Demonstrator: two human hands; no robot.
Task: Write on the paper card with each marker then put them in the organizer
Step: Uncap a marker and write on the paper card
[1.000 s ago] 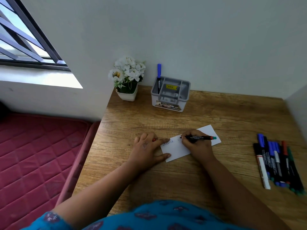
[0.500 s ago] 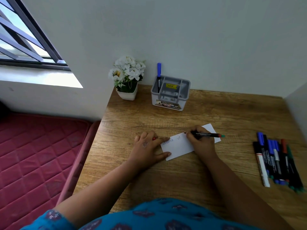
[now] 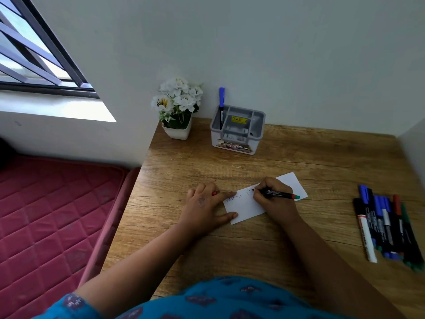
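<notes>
A white rectangular paper card is laid flat and slightly askew on a wood-grain tabletop, its left end bearing faint handwriting. The card's left edge is pressed down by the left hand, whose forefinger and thumb are stretched out straight onto the paper while the other fingers are curled over a small red cap, only a tip of which is seen between them. A slim black marker with a red and green butt end is pinched in the curled fingers of the right hand, its tip set on the card just right of the written word and its barrel pointed away to the right. At the back of the table, near the pale wall, a grey plastic organizer of boxy shape with inner compartments is stood; a yellow label is stuck inside it and a printed sticker on its front. A blue-capped marker is stood upright in its rear left compartment. Just left of the organizer a white square pot of white artificial flowers is placed. A row of markers, with blue, red, green and white barrels or caps, is laid side by side, touching, at the table's right edge, well apart from the card. A quilted maroon mattress is seen left of the table, below a barred window.
</notes>
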